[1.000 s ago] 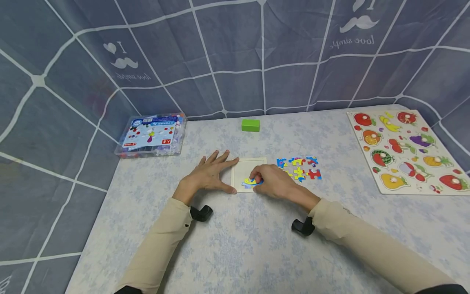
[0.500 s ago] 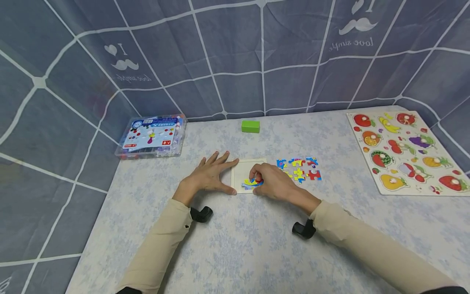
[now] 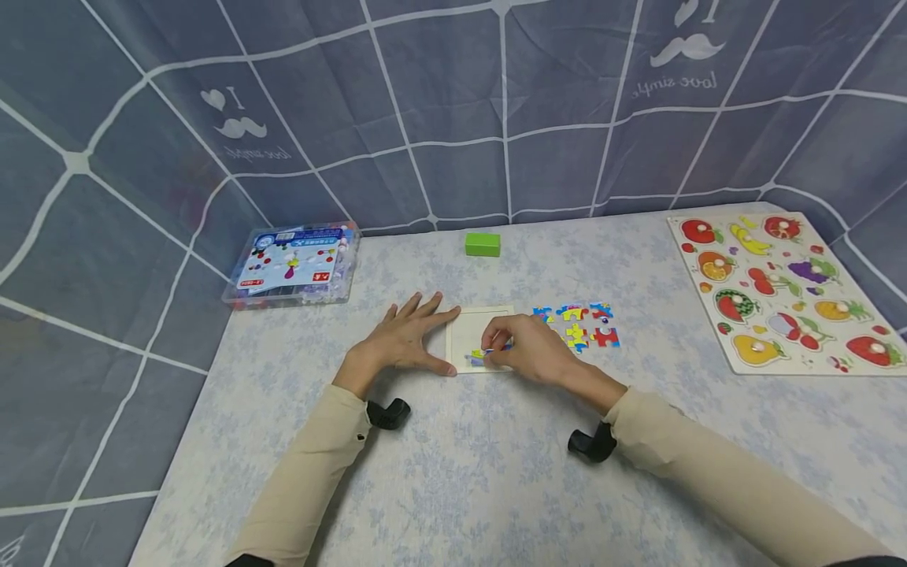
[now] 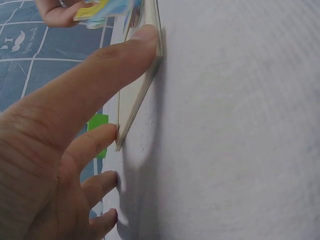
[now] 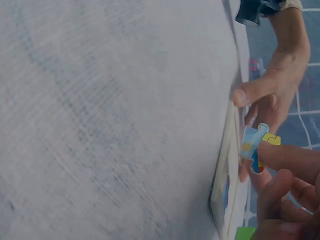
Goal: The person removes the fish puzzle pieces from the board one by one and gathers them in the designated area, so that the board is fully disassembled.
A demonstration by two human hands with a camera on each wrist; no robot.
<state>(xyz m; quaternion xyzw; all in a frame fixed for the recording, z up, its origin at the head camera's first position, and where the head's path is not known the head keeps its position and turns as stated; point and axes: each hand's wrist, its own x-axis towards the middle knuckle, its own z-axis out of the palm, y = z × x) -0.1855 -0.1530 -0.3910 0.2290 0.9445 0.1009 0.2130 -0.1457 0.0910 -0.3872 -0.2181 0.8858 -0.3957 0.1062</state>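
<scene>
A pale, square puzzle tray (image 3: 468,324) lies on the patterned cloth between both hands. My left hand (image 3: 400,340) is spread at its left side, with the thumb on the near corner and the index finger at the far corner. Over the tray's near part, my right hand (image 3: 534,348) pinches a blue and yellow jigsaw piece (image 5: 250,142) between thumb and fingers. The right wrist view shows this piece tilted above the tray's rim. Another coloured patch, blue and red (image 5: 226,192), shows inside the tray, mostly hidden by the rim.
Several loose jigsaw pieces (image 3: 575,337) lie just right of the tray. Behind it sits a green block (image 3: 483,244). A clear plastic box (image 3: 294,264) stands back left, and a fruit knob-puzzle board (image 3: 786,295) lies at the right. A blue checked curtain (image 3: 453,102) hangs behind.
My right hand has shifted slightly right and its fingers have changed their pose on the jigsaw piece, which now shows less in the head view. My left hand stays in place.
</scene>
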